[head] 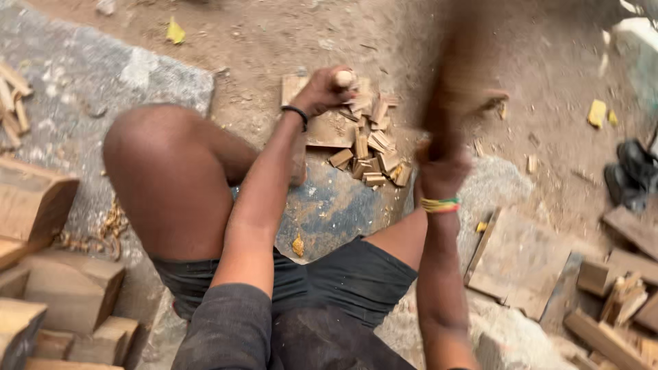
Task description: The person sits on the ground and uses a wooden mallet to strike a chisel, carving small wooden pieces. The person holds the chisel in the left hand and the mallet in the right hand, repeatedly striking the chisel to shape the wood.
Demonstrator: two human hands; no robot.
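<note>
My left hand (322, 91) grips a pale wooden handle (343, 78) held upright against a flat wooden board (322, 127) on the ground. Several small cut wooden pieces (373, 161) lie heaped right beside it. My right hand (442, 168) is raised and closed around a heavy wooden club (459, 75), which is smeared by motion blur above the pile. A black band is on my left wrist, a striped band on my right. I sit on the ground with my knees spread around the work.
Wooden blocks (48, 274) are stacked at the left. Planks and offcuts (603, 294) lie at the right beside a flat board (517, 260). A black shoe (630, 175) sits at the right edge. Yellow scraps (596, 113) dot the dirt.
</note>
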